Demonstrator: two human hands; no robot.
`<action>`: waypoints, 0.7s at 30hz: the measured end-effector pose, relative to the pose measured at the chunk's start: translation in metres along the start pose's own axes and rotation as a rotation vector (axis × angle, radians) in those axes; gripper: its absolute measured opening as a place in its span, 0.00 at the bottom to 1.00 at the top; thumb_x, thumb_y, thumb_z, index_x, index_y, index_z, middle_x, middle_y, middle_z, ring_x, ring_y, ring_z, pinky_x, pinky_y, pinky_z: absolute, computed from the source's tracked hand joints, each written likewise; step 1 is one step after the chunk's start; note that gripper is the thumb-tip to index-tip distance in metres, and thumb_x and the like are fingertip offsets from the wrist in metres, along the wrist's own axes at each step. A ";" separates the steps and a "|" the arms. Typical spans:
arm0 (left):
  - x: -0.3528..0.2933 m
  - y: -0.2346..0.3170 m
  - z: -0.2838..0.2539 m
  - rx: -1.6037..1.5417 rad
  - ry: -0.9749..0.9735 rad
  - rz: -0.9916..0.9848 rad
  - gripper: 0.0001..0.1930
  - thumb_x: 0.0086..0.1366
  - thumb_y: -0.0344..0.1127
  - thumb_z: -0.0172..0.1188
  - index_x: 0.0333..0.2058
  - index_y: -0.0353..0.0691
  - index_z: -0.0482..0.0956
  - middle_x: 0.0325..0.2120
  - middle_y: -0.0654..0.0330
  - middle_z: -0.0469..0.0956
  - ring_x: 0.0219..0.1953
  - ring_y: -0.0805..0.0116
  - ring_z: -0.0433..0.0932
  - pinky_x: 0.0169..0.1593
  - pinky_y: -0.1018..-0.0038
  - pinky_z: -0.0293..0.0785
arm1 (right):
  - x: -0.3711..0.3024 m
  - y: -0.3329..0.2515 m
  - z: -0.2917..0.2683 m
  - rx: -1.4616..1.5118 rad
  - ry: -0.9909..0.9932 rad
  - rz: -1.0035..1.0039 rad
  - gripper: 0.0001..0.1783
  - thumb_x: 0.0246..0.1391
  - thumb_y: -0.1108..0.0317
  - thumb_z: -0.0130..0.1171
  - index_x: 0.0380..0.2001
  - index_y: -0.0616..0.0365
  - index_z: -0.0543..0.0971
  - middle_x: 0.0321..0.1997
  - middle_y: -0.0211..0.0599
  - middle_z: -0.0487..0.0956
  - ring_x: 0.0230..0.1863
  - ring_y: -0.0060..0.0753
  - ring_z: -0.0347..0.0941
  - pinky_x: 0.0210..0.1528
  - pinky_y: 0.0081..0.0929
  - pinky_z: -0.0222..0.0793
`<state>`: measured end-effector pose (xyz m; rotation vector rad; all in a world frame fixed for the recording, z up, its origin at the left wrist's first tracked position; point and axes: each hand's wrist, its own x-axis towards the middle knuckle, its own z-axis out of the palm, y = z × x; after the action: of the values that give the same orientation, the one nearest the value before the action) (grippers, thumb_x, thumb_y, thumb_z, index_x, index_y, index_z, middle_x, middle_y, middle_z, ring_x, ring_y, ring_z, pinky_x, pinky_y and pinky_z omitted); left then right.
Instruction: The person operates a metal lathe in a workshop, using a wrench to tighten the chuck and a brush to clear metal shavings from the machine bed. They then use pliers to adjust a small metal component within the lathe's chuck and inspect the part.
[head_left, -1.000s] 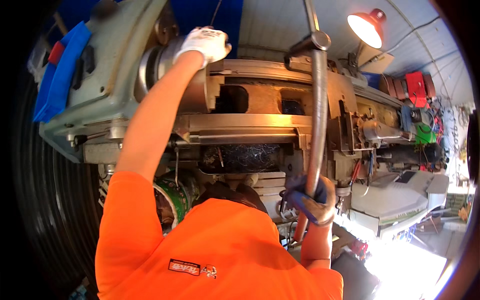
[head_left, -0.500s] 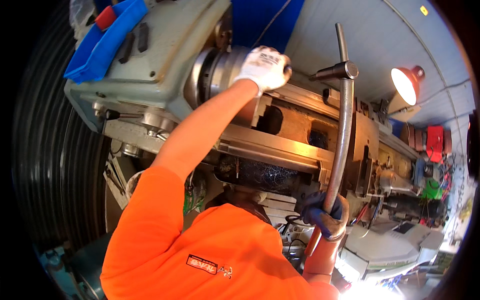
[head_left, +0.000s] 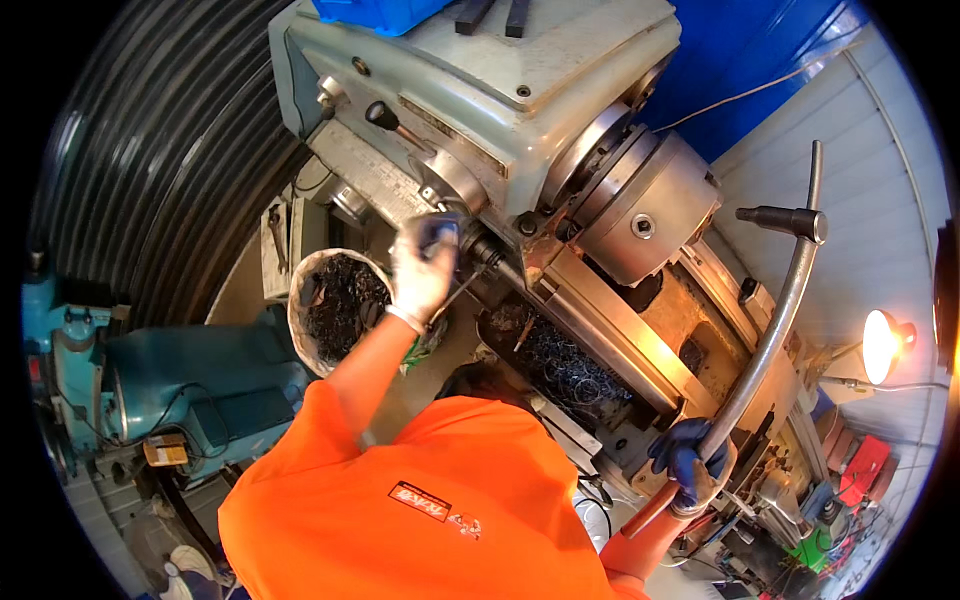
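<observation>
My right hand [head_left: 692, 465], in a blue and pale work glove, is wrapped round the lower part of a long bent steel bar of a chuck key [head_left: 775, 340]. The key's crosswise head [head_left: 790, 222] sits near the bar's upper end, pointing left and apart from the lathe chuck [head_left: 650, 215]. A square key socket shows on the chuck's side. My gloved left hand [head_left: 422, 270] is blurred by motion, beside the controls under the lathe's headstock [head_left: 500, 90]. Its fingers are too smeared to read. Just above it sits a black-knobbed lever [head_left: 385, 115].
A bucket of dark metal shavings [head_left: 345, 305] stands left of my left forearm. Curly shavings fill the tray [head_left: 570, 365] under the lathe bed [head_left: 620, 345]. A lit lamp [head_left: 885, 345] is at the right. Teal machinery [head_left: 200, 380] occupies the lower left.
My left hand has left the top of the chuck and come down to the headstock controls. The view has turned left; my right hand still grips the chuck key.
</observation>
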<state>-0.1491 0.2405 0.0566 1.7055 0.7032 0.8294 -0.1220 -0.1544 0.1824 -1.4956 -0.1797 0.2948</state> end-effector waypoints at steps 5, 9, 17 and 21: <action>0.016 -0.063 -0.029 -0.347 -0.063 -0.677 0.17 0.71 0.41 0.56 0.51 0.35 0.73 0.36 0.57 0.82 0.33 0.71 0.80 0.37 0.76 0.78 | 0.004 -0.002 0.008 -0.087 0.012 -0.084 0.18 0.46 0.64 0.57 0.30 0.75 0.75 0.11 0.36 0.68 0.11 0.30 0.67 0.20 0.31 0.71; -0.002 -0.055 0.011 -0.433 -0.217 -0.832 0.20 0.73 0.48 0.52 0.50 0.35 0.74 0.34 0.52 0.83 0.25 0.63 0.82 0.26 0.71 0.79 | 0.005 0.011 -0.007 -0.060 -0.049 -0.172 0.19 0.49 0.65 0.57 0.34 0.76 0.74 0.11 0.36 0.68 0.11 0.30 0.67 0.20 0.31 0.70; 0.021 -0.059 0.001 -0.018 -0.342 -0.671 0.26 0.69 0.49 0.58 0.56 0.35 0.69 0.49 0.45 0.78 0.48 0.58 0.78 0.53 0.65 0.76 | 0.005 0.005 0.006 0.030 -0.025 -0.133 0.23 0.48 0.61 0.62 0.33 0.78 0.75 0.13 0.33 0.69 0.11 0.27 0.65 0.18 0.29 0.71; 0.067 0.022 -0.049 0.362 0.282 -0.065 0.35 0.66 0.54 0.60 0.62 0.37 0.61 0.54 0.42 0.70 0.58 0.46 0.70 0.62 0.52 0.67 | 0.001 0.009 0.002 0.046 -0.042 -0.184 0.23 0.49 0.62 0.62 0.34 0.79 0.75 0.13 0.33 0.68 0.11 0.27 0.66 0.18 0.29 0.71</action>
<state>-0.1486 0.3152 0.0994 1.8902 1.1520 0.9499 -0.1224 -0.1514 0.1731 -1.4166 -0.3398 0.1814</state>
